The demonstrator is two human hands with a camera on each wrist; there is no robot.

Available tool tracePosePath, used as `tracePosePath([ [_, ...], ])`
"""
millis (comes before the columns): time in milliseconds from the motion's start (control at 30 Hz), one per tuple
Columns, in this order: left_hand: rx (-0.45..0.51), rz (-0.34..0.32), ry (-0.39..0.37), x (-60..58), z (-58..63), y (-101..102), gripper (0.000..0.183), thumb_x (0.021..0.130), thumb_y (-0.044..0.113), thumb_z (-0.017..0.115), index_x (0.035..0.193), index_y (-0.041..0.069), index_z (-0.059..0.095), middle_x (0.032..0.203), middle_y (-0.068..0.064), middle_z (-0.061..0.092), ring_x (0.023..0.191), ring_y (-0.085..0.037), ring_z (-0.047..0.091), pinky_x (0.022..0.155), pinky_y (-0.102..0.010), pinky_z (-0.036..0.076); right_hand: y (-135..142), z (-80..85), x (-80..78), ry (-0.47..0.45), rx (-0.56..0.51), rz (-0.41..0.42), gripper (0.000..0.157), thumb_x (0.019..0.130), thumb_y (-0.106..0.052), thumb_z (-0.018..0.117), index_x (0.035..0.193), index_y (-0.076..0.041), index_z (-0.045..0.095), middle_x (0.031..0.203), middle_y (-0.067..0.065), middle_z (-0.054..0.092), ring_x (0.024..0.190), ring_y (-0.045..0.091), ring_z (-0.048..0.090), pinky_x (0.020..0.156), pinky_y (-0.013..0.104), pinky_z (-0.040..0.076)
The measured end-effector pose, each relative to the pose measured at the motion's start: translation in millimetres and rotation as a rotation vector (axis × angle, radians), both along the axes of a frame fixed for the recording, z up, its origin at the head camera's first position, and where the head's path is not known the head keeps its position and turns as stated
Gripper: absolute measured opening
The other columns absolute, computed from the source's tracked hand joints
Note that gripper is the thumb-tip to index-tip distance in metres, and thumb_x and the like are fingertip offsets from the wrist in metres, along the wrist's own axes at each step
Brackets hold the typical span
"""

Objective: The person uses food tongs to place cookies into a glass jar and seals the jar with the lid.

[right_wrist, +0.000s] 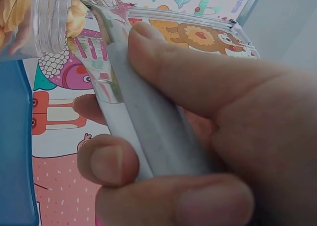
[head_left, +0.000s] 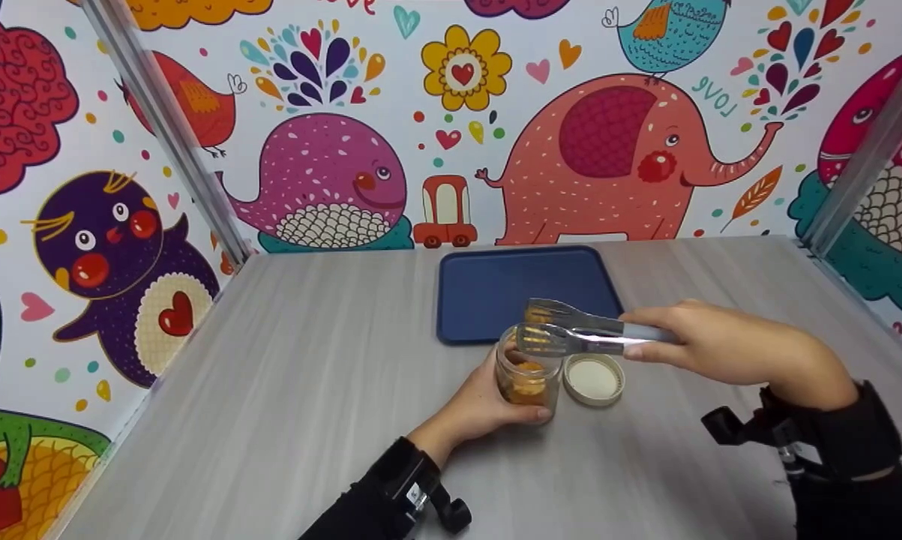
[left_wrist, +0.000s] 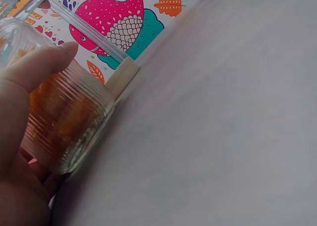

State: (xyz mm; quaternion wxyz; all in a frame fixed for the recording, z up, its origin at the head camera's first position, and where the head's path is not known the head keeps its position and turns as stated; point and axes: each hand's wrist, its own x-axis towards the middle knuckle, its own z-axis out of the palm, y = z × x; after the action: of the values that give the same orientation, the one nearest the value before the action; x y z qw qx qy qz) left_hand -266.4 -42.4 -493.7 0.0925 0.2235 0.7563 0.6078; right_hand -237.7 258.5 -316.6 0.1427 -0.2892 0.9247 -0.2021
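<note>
My left hand (head_left: 477, 401) grips a clear jar (head_left: 552, 375) with ridged sides, tilted at the near side of a tray. Golden cookies (head_left: 528, 381) lie inside; in the right wrist view they look ridged, like piped biscuits. My right hand (head_left: 743, 349) holds metal tongs (head_left: 600, 337) by their grey handles, thumb on one side and fingers on the other. The slotted heads of the tongs are at the jar's mouth. Between them, in the right wrist view, shows one cookie (right_wrist: 76, 17); how firmly they pinch it I cannot tell.
A round, pale lid (head_left: 594, 379) lies on the table just right of the jar. Behind it is a blue tray (head_left: 488, 296), near the back wall. Printed cartoon panels (head_left: 331, 165) enclose the grey table (head_left: 271, 420) at the back and sides.
</note>
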Motion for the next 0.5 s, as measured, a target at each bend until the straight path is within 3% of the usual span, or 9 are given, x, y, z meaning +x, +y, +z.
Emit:
tracePosePath([
  [300,0.024,-0.007,0.021,0.0,-0.7,0.0,0.110,0.075,0.016,0.098,0.164,0.019,0.033,0.144,0.007,0.063,0.135,-0.012,0.057,0.122,-0.038,0.035,-0.6,-0.9,-0.5,-0.028,0.000,0.007,0.065,0.102,-0.056,0.065,0.144,-0.006,0.063,0.112,-0.008,0.073,0.088,0.012,0.063,0.075,0.030,0.052],
  [500,0.016,0.003,0.009,-0.2,0.0,0.3,0.104,0.074,0.016,0.098,0.160,0.020,0.039,0.141,0.007,0.063,0.133,-0.013,0.057,0.121,-0.039,0.036,-1.9,0.4,-0.3,-0.031,0.005,-0.016,0.064,0.103,-0.053,0.066,0.145,-0.005,0.062,0.117,-0.005,0.073,0.093,0.014,0.063,0.078,0.033,0.054],
])
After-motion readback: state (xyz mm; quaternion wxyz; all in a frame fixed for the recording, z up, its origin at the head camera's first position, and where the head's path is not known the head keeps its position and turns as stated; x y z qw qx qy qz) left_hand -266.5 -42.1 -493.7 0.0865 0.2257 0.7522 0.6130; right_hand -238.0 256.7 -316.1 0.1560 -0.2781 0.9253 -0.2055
